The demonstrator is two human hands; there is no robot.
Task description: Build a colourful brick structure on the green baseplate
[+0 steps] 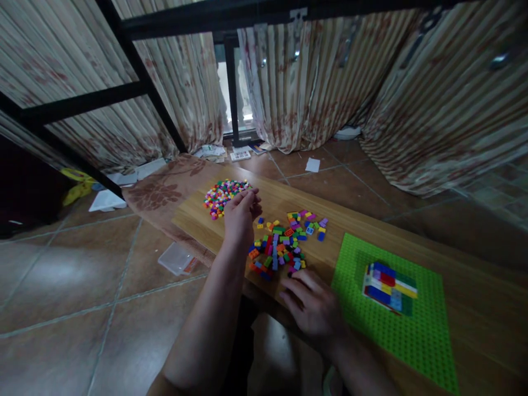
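My left hand (240, 213) is over the wooden table, at the right side of a heap of tiny multicoloured pieces (220, 195). Its fingers are pinched together; what they hold, if anything, is too small to make out. My right hand (315, 305) rests at the table's near edge, fingers bent and apart, fingertips beside the near side of a loose pile of building bricks (281, 247). To the right lies a green baseplate (416, 341), bearing a low block of joined bricks (388, 286) in blue, red, yellow, white and green.
The wooden table (474, 308) runs from upper left to lower right, a patterned brown cloth (154, 190) at its far left end. A clear plastic lid or box (176, 258) lies on the tiled floor. Papers (241, 154) lie near striped curtains (313, 82).
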